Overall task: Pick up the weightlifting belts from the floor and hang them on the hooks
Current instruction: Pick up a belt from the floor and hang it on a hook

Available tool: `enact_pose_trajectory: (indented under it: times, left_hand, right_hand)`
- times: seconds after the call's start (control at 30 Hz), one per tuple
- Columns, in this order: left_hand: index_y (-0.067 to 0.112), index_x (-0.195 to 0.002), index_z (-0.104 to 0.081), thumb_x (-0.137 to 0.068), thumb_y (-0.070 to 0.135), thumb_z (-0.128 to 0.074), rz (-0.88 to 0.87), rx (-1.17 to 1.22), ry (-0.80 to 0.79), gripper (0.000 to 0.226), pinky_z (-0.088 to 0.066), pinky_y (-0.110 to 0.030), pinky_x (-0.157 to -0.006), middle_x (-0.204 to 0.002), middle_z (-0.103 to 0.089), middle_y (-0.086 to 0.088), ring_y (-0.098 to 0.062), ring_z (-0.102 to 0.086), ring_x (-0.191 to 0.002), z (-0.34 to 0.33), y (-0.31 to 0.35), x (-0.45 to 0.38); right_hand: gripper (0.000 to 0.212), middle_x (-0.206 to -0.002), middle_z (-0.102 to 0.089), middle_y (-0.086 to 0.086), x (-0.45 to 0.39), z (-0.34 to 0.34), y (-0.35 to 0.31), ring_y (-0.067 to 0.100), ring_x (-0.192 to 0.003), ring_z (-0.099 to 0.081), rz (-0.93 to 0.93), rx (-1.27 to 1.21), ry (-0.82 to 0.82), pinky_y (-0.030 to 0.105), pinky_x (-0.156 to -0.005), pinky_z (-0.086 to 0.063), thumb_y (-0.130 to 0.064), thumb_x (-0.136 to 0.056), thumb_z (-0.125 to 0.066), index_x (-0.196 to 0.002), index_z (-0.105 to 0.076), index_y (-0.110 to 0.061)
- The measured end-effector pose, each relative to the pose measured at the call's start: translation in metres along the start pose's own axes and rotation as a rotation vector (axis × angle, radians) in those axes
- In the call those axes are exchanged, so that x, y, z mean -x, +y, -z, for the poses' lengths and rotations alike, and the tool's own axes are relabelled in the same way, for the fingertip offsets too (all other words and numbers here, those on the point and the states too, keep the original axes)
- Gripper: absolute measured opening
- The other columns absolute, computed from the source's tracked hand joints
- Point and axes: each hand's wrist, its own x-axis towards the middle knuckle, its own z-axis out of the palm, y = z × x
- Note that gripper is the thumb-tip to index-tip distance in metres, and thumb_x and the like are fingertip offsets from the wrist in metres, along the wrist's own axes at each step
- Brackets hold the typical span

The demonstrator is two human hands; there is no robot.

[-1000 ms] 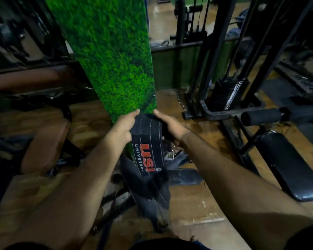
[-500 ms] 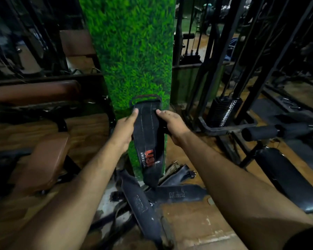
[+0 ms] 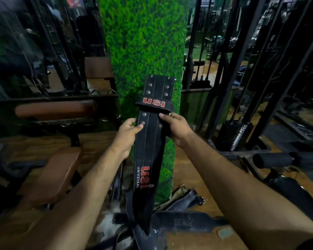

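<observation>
A black leather weightlifting belt [image 3: 150,141] with red USI lettering hangs upright in front of the green grass-patterned pillar [image 3: 145,51]. My left hand [image 3: 128,131] grips its left edge and my right hand [image 3: 175,128] grips its right edge, just below the belt's loop. The belt's lower end trails down to the floor. Several other black belts [image 3: 184,221] lie in a heap on the floor at the pillar's foot. No hook shows on the pillar.
A brown padded bench [image 3: 54,175] stands at the left. A black weight-stack machine [image 3: 233,134] and another black padded bench [image 3: 293,193] stand at the right. The floor is brown wood.
Both hands have lifted the belt higher against the pillar, so its studded top end and loop now show above my fingers. The view has tilted up.
</observation>
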Motion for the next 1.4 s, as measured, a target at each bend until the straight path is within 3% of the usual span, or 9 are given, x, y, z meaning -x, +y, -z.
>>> enact_pose_trajectory:
  times: [0.07, 0.23, 0.4, 0.6, 0.73, 0.97, 1.07, 1.2, 1.4]
  left_hand:
    - [0.017, -0.101, -0.060, -0.102, 0.009, -0.052, -0.031, -0.051, -0.005, 0.011, -0.058, -0.023, -0.061, -0.095, -0.072, -0.002, -0.006, -0.072, -0.074, -0.006, 0.015, -0.004]
    - [0.010, -0.118, -0.066, -0.100, 0.018, -0.058, -0.152, -0.081, -0.066, 0.021, -0.059, -0.033, -0.087, -0.113, -0.075, -0.010, -0.021, -0.073, -0.102, -0.032, 0.054, -0.013]
    - [0.020, -0.106, -0.067, -0.102, 0.022, -0.055, -0.270, -0.022, 0.047, 0.014, -0.057, -0.026, -0.077, -0.101, -0.077, 0.000, -0.012, -0.073, -0.094, -0.062, 0.083, -0.020]
    - [0.020, -0.103, -0.065, -0.103, 0.023, -0.053, -0.443, -0.028, 0.080, 0.012, -0.058, -0.030, -0.085, -0.103, -0.074, 0.000, -0.011, -0.070, -0.093, -0.086, 0.120, -0.018]
    - [0.016, -0.101, -0.067, -0.099, 0.022, -0.061, -0.515, 0.007, 0.078, 0.009, -0.056, -0.038, -0.087, -0.103, -0.075, -0.007, -0.019, -0.070, -0.096, -0.088, 0.147, -0.020]
    - [0.001, -0.100, -0.067, -0.087, 0.040, -0.074, -0.462, 0.065, 0.027, 0.042, -0.050, -0.048, -0.077, -0.092, -0.067, -0.019, -0.031, -0.061, -0.085, -0.095, 0.161, -0.017]
    - [0.003, -0.098, -0.069, -0.095, 0.024, -0.067, -0.448, 0.023, 0.042, 0.021, -0.056, -0.045, -0.076, -0.090, -0.073, -0.020, -0.027, -0.067, -0.079, -0.094, 0.153, -0.013]
    - [0.005, -0.099, -0.070, -0.087, 0.039, -0.070, -0.412, -0.060, 0.034, 0.036, -0.054, -0.064, -0.088, -0.102, -0.071, -0.029, -0.035, -0.068, -0.089, -0.085, 0.120, -0.008]
    - [0.009, -0.096, -0.072, -0.097, 0.020, -0.062, -0.268, -0.091, 0.033, 0.014, -0.057, -0.047, -0.082, -0.091, -0.078, -0.014, -0.028, -0.073, -0.081, -0.069, 0.075, 0.013]
  right_hand:
    - [0.008, -0.093, -0.071, 0.007, 0.001, 0.000, -0.011, 0.015, -0.073, -0.067, 0.122, 0.048, -0.043, 0.023, -0.060, -0.056, -0.009, -0.096, -0.066, -0.102, -0.067, -0.014]
    - [0.007, -0.089, -0.074, 0.007, -0.004, -0.002, -0.047, 0.014, -0.076, -0.070, 0.344, 0.060, -0.037, 0.028, -0.072, -0.059, -0.007, -0.097, -0.064, -0.096, -0.070, -0.010]
    - [0.028, -0.107, -0.070, 0.025, -0.009, -0.003, -0.080, 0.031, -0.093, -0.065, 0.390, 0.014, -0.023, 0.045, -0.085, -0.054, -0.013, -0.097, -0.067, -0.115, -0.064, 0.009]
    - [0.016, -0.103, -0.073, 0.014, 0.000, -0.014, -0.128, 0.018, -0.088, -0.071, 0.583, 0.003, -0.012, 0.027, -0.077, -0.060, -0.004, -0.096, -0.065, -0.113, -0.066, -0.002]
    - [0.019, -0.107, -0.074, 0.015, 0.004, -0.021, -0.165, 0.020, -0.096, -0.071, 0.755, 0.070, 0.002, 0.031, -0.085, -0.060, -0.009, -0.096, -0.067, -0.114, -0.066, -0.001]
    - [0.008, -0.094, -0.074, 0.004, -0.003, -0.031, -0.218, 0.017, -0.090, -0.070, 0.867, -0.006, 0.108, 0.032, -0.083, -0.060, -0.011, -0.094, -0.071, -0.097, -0.068, -0.017]
    - [0.008, -0.093, -0.075, 0.003, -0.008, -0.032, -0.224, 0.017, -0.091, -0.070, 0.892, -0.001, 0.150, 0.036, -0.087, -0.059, -0.013, -0.092, -0.073, -0.096, -0.069, -0.018]
    - [0.008, -0.091, -0.074, 0.003, -0.014, -0.033, -0.234, 0.014, -0.086, -0.069, 0.867, -0.010, 0.182, 0.034, -0.085, -0.060, -0.013, -0.092, -0.073, -0.099, -0.068, -0.014]
    - [0.014, -0.079, -0.069, -0.007, -0.020, -0.034, -0.211, -0.011, -0.060, -0.061, 0.811, -0.007, 0.248, 0.013, -0.066, -0.053, -0.011, -0.092, -0.072, -0.105, -0.069, -0.007]
